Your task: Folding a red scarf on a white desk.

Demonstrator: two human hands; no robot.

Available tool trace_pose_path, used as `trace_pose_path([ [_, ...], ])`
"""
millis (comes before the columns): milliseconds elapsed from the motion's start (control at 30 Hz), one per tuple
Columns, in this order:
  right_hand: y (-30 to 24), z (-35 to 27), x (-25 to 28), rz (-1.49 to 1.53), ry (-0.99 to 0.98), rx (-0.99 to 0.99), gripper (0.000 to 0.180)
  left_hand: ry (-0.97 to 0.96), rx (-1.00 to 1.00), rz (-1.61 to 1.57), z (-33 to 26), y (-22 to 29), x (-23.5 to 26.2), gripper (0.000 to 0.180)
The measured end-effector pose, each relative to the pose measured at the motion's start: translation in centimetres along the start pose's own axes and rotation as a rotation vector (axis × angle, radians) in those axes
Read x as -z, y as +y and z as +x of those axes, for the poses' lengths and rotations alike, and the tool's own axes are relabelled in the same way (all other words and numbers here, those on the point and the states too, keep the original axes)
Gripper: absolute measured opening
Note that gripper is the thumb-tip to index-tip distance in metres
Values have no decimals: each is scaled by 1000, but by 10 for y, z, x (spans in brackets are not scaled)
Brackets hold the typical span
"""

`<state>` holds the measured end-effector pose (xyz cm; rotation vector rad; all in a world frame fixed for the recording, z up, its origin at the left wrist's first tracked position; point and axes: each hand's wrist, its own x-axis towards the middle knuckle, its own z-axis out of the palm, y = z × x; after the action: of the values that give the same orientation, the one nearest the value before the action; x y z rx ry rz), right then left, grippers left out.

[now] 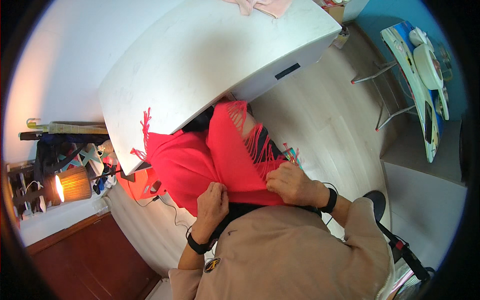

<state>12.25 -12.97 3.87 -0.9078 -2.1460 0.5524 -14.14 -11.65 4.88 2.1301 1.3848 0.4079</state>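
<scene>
A red fringed scarf (187, 162) lies spread over my lap, its far left corner and tassels resting on the edge of the white table (210, 60). Near the middle of its close edge, my left hand (213, 204) pinches the cloth with curled fingers. To the right, my right hand (290, 183) grips the same edge beside the fringe. One flap of the scarf is folded over, so its tassels hang diagonally across my right thigh. Both wrists wear black bands.
A pink cloth (262, 6) lies at the table's far edge. On the left stand a lit lamp (74, 184), a red bag (137, 184) and a brown cabinet (95, 257). A small folding table (412, 82) with white containers stands at right. Cables run over the floor.
</scene>
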Motion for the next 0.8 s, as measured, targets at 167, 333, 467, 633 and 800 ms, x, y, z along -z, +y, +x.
trace_pose_path([
  [167,-13,-6,-12,46,-140,24,20,43,103,-20,-1,13,8,12],
  [333,-17,5,-13,54,-229,44,22,83,300,-260,28,34,11,23],
  [467,-20,16,-19,57,-180,216,19,-131,279,37,50,33,6,32],
  [633,-20,15,-27,194,-272,195,18,-133,381,-410,48,22,3,23],
  [800,-19,15,-33,450,-258,-35,22,-28,603,-1393,25,7,16,20],
])
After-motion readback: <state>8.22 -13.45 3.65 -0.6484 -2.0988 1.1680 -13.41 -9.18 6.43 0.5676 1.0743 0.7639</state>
